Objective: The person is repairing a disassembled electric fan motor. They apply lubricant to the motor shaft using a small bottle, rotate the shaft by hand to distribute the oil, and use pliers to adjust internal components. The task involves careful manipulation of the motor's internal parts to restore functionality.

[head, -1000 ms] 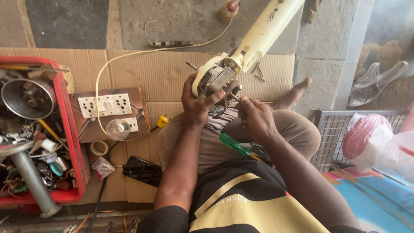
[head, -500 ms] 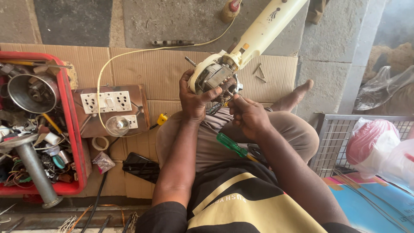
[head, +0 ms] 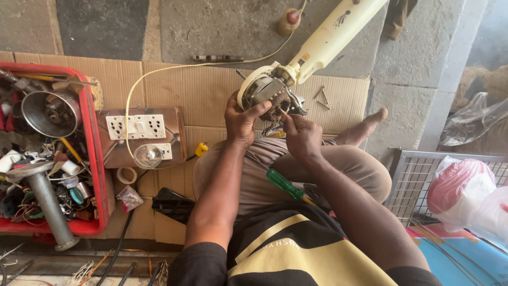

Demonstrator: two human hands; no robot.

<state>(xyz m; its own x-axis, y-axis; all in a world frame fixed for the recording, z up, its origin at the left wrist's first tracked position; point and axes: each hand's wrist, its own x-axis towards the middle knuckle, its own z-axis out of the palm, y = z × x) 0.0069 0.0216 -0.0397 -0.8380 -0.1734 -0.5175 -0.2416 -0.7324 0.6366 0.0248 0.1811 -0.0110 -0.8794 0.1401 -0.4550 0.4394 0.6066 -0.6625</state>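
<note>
I sit cross-legged on cardboard with a cream fan's opened motor (head: 266, 91) held over my knees; its long cream stem (head: 333, 37) runs up to the right. My left hand (head: 241, 117) grips the motor housing from the left. My right hand (head: 301, 136) pinches a thin tool or wire at the motor's lower right, where wires hang out; what it holds is too small to tell. A green-handled screwdriver (head: 284, 184) lies in my lap.
A red crate (head: 99, 175) of parts, a metal pot and a pipe stands at left. A wooden switchboard (head: 138, 135) with sockets and a bulb lies beside it. Loose screws (head: 321, 96), a black phone (head: 172, 204), an oil bottle (head: 289, 20) and a wire basket (head: 423, 175) surround me.
The view has shifted slightly; both hands stay on the motor, the right one working a little lower at its right side.
</note>
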